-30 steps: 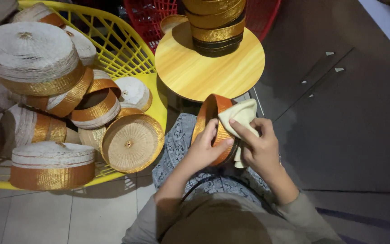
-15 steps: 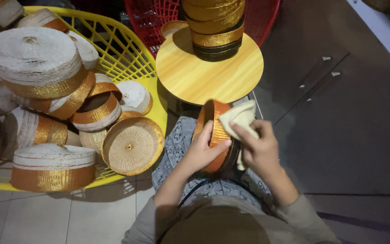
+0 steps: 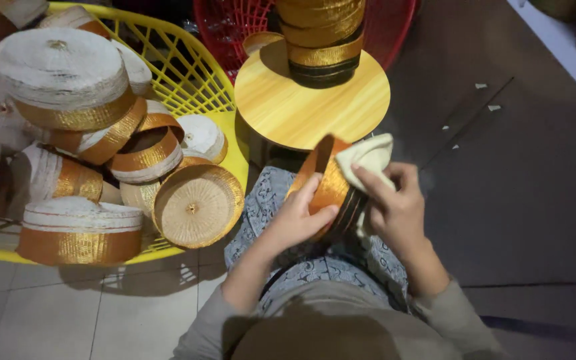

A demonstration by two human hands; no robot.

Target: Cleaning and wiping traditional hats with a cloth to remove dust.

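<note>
Pale grey floor tiles [image 3: 55,313] at the bottom left, with thin dark lines between. Dark grey mat [image 3: 515,193] on the right, dotted with small white scraps. Round wooden stool top [image 3: 301,110] in the middle, light yellow-brown and shiny. Big yellow plastic basket [image 3: 191,73] on the left, red plastic basket [image 3: 395,27] behind the stool. Bright light on the left, deep shade on the right.

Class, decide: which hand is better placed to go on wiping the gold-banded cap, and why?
Probably the right hand: it presses the pale cloth against the gold-banded cap, while the left hand grips and steadies it.
</note>
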